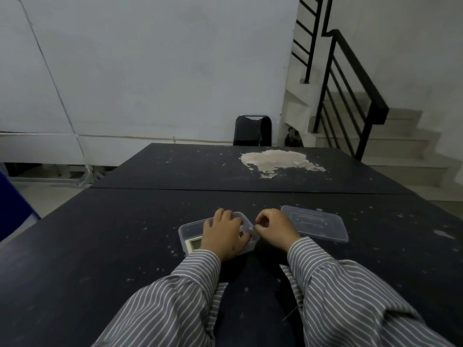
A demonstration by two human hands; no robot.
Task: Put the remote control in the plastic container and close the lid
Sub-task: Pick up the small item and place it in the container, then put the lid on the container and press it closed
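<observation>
Head view: pale remote control w/ small screen [194, 244] is lying inside the clear rectangular plastic container [186, 229]. Left hand [224, 236] is pressing on it, steadying; right hand [274, 227] is pinching container's right corner. Clear flat lid [318, 225] is lying right of container, not on yet.

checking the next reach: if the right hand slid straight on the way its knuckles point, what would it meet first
Probably the rim of the clear plastic container, right at the right hand; its fingers look already touching it, though depth is unclear.
</observation>
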